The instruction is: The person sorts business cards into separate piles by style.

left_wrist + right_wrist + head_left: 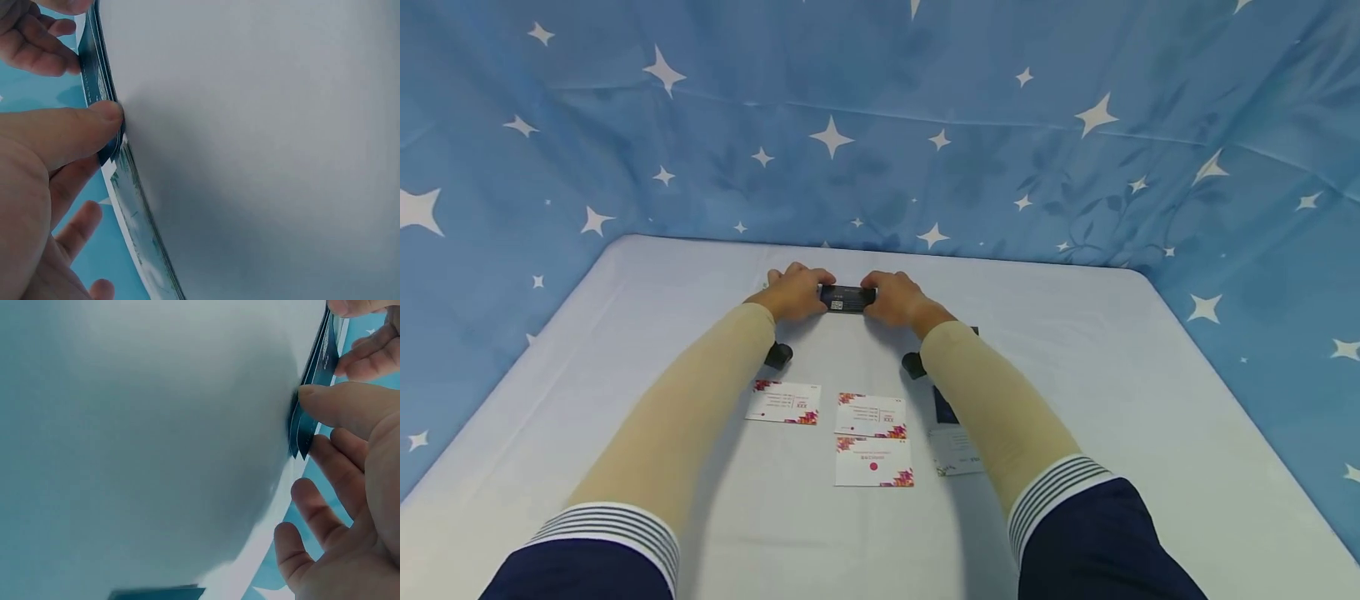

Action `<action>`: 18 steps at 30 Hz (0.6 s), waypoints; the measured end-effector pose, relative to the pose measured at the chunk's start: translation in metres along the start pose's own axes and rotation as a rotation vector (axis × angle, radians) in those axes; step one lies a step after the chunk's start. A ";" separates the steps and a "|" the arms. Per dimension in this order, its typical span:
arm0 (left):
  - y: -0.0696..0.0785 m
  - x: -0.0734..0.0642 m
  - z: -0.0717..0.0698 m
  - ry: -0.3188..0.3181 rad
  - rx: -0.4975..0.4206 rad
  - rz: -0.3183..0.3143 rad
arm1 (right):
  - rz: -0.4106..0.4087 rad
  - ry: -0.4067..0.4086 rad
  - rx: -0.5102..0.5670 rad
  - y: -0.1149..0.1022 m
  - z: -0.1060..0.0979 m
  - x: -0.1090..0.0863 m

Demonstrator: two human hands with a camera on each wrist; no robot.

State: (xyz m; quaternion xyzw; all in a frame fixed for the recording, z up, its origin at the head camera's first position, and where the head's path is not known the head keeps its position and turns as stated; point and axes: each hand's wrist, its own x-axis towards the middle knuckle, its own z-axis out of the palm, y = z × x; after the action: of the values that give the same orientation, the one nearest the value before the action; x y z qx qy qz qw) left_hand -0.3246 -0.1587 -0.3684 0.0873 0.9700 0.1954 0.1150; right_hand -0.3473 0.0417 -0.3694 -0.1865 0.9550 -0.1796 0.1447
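Dark blue business cards (847,299), several in a thin stack with a small printed code, are held between both hands toward the far side of the table. My left hand (797,292) pinches the stack's left end, its thumb (94,128) on the near face. At the right end my right hand (895,298) pinches likewise, thumb on the near face and the other fingers behind or spread. In the right wrist view the stack (315,394) stands tilted, its card edges slightly fanned. Beside the left hand lies a pale stack with green print (140,225).
Nearer on the white table (805,533) lie white cards with red-orange floral corners: one at left (784,403), two in the middle (871,416). A grey-white card (957,452) and a dark card (943,407) are partly hidden by the right forearm. A starry blue curtain (880,183) hangs behind.
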 end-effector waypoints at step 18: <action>0.001 -0.001 -0.002 -0.021 0.002 -0.033 | 0.036 -0.034 -0.028 0.001 0.002 0.002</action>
State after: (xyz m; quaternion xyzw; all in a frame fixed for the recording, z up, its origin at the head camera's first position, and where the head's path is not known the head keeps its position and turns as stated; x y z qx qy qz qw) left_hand -0.3239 -0.1587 -0.3661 0.0735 0.9703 0.1914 0.1284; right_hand -0.3483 0.0411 -0.3722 -0.1745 0.9580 -0.1606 0.1614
